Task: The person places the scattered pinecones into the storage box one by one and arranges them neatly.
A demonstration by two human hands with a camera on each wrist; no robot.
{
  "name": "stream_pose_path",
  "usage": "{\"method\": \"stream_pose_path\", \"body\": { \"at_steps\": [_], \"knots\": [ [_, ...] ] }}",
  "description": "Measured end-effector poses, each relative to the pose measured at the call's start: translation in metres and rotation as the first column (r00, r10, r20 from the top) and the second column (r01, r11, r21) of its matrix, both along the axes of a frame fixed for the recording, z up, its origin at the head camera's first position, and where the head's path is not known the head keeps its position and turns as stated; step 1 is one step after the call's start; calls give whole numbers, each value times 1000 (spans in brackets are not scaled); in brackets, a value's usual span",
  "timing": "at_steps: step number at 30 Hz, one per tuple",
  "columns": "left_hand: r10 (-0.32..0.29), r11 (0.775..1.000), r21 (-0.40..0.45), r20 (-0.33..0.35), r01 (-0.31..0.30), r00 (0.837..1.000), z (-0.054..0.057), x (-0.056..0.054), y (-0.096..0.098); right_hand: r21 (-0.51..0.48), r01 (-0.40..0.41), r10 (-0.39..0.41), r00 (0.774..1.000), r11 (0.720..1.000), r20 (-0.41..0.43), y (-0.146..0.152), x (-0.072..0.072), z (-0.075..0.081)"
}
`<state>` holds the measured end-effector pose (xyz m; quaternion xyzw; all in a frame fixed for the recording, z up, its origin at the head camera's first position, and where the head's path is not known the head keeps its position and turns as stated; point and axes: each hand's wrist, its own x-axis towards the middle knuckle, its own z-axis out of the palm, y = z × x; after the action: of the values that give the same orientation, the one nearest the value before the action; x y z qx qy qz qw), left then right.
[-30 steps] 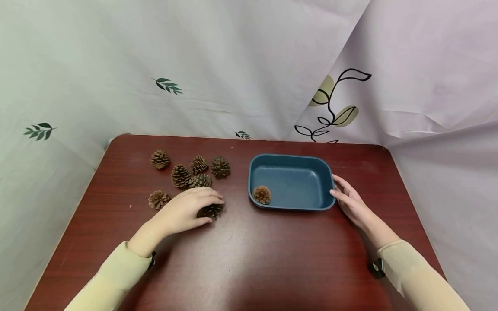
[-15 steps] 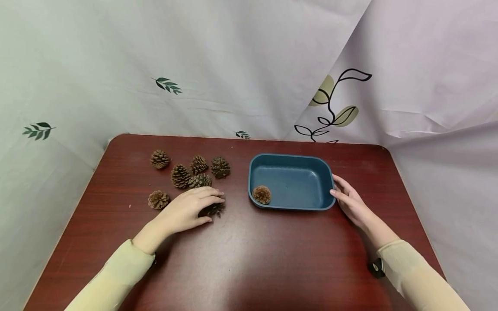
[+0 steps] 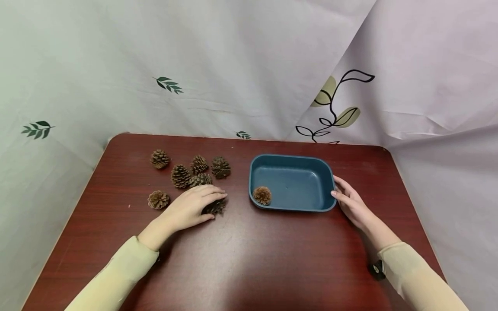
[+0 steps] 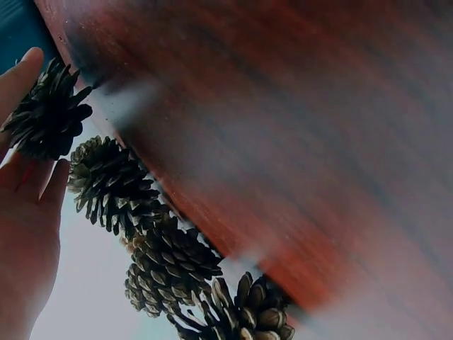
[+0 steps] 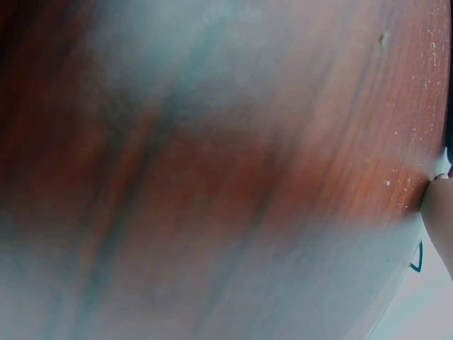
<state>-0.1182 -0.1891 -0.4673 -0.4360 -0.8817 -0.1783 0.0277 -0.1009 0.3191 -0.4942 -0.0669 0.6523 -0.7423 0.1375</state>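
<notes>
My left hand (image 3: 212, 206) lies over a dark pine cone (image 3: 218, 209) on the red-brown table (image 3: 249, 259) and grips it between thumb and fingers. In the left wrist view the same cone (image 4: 48, 110) sits between my fingertips (image 4: 21, 71), with other cones (image 4: 113, 188) behind it. A blue tray (image 3: 299, 183) stands to the right and holds one light brown pine cone (image 3: 262, 195) in its near left corner. My right hand (image 3: 339, 188) rests with straight fingers against the tray's right end.
Several loose pine cones lie left of the tray: one far left (image 3: 160, 158), a cluster (image 3: 199, 165), and one near the left hand (image 3: 158, 199). A white leaf-printed cloth (image 3: 233, 65) hangs behind. The right wrist view shows only blurred table (image 5: 212, 177).
My left hand with the dark cone has shifted slightly right and away from me, towards the tray. The right hand has stayed on the tray's end.
</notes>
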Motion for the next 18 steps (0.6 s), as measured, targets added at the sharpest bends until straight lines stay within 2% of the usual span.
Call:
{"method": "stream_pose_path", "body": {
  "at_steps": [13, 18],
  "knots": [
    [12, 1000, -1, -29, -12, 1000, 0, -2, 3, -1, -2, 2, 1000, 1000, -5, 0, 0, -1],
    [37, 999, 1, -16, -37, 999, 2, -2, 4, -12, 3, -4, 1000, 1000, -13, 1, 0, -3]
  ]
}}
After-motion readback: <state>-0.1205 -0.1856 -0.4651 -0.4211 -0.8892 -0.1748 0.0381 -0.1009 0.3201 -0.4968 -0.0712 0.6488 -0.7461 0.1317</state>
